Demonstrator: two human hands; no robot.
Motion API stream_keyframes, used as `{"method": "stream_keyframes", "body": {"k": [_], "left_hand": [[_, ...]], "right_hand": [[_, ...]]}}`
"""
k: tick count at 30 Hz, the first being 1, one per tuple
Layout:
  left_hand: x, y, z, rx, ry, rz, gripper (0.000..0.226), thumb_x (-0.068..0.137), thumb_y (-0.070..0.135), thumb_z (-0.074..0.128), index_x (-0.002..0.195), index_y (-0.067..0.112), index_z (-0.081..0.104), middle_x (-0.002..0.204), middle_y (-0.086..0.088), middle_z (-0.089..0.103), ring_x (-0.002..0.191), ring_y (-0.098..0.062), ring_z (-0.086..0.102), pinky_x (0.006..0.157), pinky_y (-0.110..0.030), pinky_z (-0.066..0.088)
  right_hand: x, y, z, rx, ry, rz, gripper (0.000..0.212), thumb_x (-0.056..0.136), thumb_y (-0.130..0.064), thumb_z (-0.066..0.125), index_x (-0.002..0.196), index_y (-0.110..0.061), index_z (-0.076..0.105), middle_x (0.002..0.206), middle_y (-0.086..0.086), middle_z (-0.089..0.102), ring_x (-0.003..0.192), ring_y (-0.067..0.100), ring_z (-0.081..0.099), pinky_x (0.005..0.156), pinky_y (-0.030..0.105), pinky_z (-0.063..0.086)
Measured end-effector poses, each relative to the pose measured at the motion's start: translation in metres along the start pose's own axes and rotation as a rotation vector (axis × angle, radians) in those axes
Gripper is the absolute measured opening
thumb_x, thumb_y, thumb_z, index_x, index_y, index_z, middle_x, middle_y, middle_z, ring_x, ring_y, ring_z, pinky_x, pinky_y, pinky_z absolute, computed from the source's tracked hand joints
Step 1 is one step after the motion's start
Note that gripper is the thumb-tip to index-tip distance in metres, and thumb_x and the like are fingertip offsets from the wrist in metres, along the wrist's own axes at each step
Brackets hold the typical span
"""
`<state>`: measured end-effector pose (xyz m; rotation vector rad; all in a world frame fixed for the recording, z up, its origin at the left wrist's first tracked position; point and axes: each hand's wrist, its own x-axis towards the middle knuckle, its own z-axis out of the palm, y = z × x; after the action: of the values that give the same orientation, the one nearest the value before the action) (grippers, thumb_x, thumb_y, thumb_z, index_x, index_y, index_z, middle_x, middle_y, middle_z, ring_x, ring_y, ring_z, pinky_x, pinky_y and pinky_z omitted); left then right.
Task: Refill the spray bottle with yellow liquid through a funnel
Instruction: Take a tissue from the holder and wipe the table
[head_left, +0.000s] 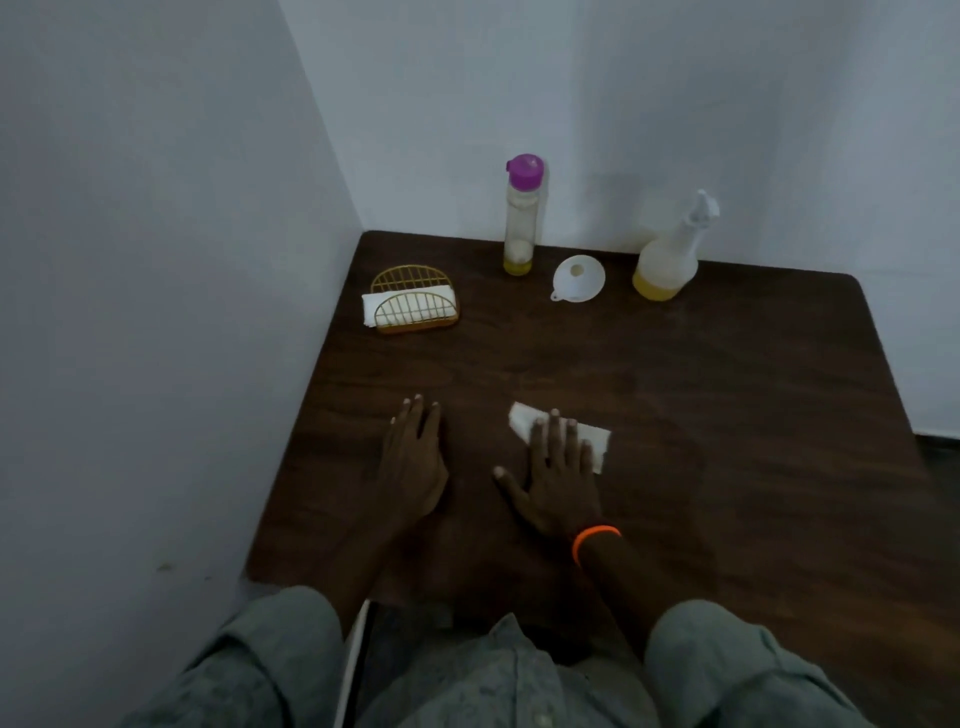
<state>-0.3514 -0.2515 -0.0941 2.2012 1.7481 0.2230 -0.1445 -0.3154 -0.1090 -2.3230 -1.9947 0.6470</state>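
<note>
Seemingly finished: the spray bottle (667, 260) at one o'clock stands capped, yellow inside; funnel (577, 278) lies loose. Right hand (558, 480), grip spread, presses a tissue (597, 439); left hand (413, 462) rests flat.

at the back of the table (727, 395), against the wall, three things are lined up: the tall capped bottle (521, 218) to the left, the funnel (577, 278) in the middle, the spray bottle (670, 254) to the right. the napkin holder (413, 304) is set further left, slightly nearer. up front, the left hand (413, 457) is laid flat on the table, and beside it, to the right, the right hand (558, 478) is laid flat on a tissue (597, 441).
</note>
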Motion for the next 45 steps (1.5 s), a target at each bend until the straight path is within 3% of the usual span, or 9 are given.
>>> {"method": "stream_keyframes", "body": {"k": [3,5,10,16,22,29,35,42,45], "left_hand": [[-0.013,-0.02,-0.003,-0.012,0.012,-0.032,0.057,0.092,0.022,0.037,0.145,0.003,0.05,0.154,-0.022,0.043,0.146,-0.038,0.037,0.116,-0.054,0.036],[-0.02,-0.03,-0.003,0.027,-0.014,-0.013,0.059,0.092,0.024,0.055,0.146,0.0,0.048,0.154,-0.024,0.04,0.146,-0.039,0.035,0.117,-0.055,0.035],[-0.03,-0.025,-0.003,0.084,-0.043,0.011,0.072,0.089,0.032,0.067,0.149,0.002,0.043,0.157,-0.024,0.036,0.148,-0.039,0.031,0.118,-0.055,0.033],[-0.024,0.01,0.015,0.027,-0.044,0.039,0.057,0.094,0.01,0.054,0.15,0.006,0.043,0.159,-0.02,0.035,0.151,-0.035,0.027,0.122,-0.051,0.026],[-0.02,0.047,0.028,0.039,-0.094,0.127,0.061,0.095,0.009,0.051,0.154,0.007,0.036,0.163,-0.02,0.026,0.153,-0.036,0.02,0.124,-0.049,0.022],[-0.024,0.054,0.026,-0.004,-0.063,0.104,0.06,0.094,0.007,0.048,0.153,0.007,0.037,0.162,-0.019,0.027,0.153,-0.035,0.02,0.124,-0.049,0.02],[-0.043,0.025,0.01,-0.04,-0.004,-0.039,0.06,0.094,0.007,0.05,0.153,0.009,0.038,0.162,-0.019,0.028,0.152,-0.035,0.021,0.124,-0.049,0.021],[-0.076,-0.01,0.003,-0.033,0.035,-0.15,0.064,0.089,0.027,0.038,0.147,0.001,0.045,0.155,-0.027,0.038,0.146,-0.042,0.034,0.117,-0.056,0.032],[-0.083,-0.02,0.01,0.004,0.0,-0.149,0.07,0.088,0.029,0.061,0.149,0.001,0.042,0.155,-0.028,0.036,0.147,-0.042,0.032,0.117,-0.056,0.032]], "right_hand": [[-0.007,-0.05,0.022,-0.024,-0.087,-0.204,0.095,0.09,-0.077,0.019,0.159,-0.012,0.008,0.166,0.015,-0.003,0.153,0.037,-0.003,0.122,0.058,0.01],[-0.018,-0.074,0.041,-0.045,-0.11,-0.355,0.091,0.092,-0.075,0.017,0.156,-0.01,0.024,0.164,0.018,0.012,0.152,0.039,0.012,0.118,0.06,0.022],[-0.03,-0.066,0.048,-0.073,-0.088,-0.474,0.088,0.094,-0.074,0.018,0.157,-0.014,0.022,0.166,0.012,0.012,0.154,0.03,0.011,0.12,0.055,0.021],[-0.037,0.017,0.019,-0.039,-0.031,-0.24,0.086,0.095,-0.072,0.02,0.159,-0.021,-0.006,0.166,0.005,-0.013,0.154,0.024,-0.011,0.125,0.049,0.004],[-0.076,0.099,0.002,0.067,0.076,0.158,0.087,0.093,-0.074,0.017,0.157,-0.024,-0.015,0.165,0.004,-0.018,0.153,0.024,-0.013,0.125,0.048,0.002],[-0.095,0.107,0.001,0.112,0.089,0.293,0.099,0.088,-0.082,0.018,0.156,-0.02,-0.018,0.164,0.009,-0.022,0.152,0.027,-0.018,0.124,0.051,-0.003],[-0.078,0.037,0.015,0.052,0.06,0.048,0.103,0.087,-0.081,0.023,0.158,-0.014,-0.01,0.165,0.012,-0.017,0.152,0.033,-0.015,0.123,0.055,0.0],[-0.086,-0.06,0.06,-0.036,-0.04,-0.431,0.098,0.087,-0.079,0.035,0.155,-0.009,0.027,0.164,0.017,0.016,0.152,0.039,0.015,0.117,0.061,0.022],[-0.094,-0.07,0.071,-0.11,-0.081,-0.573,0.1,0.086,-0.08,0.034,0.158,-0.012,0.017,0.166,0.013,0.009,0.153,0.035,0.008,0.119,0.06,0.018]]}}
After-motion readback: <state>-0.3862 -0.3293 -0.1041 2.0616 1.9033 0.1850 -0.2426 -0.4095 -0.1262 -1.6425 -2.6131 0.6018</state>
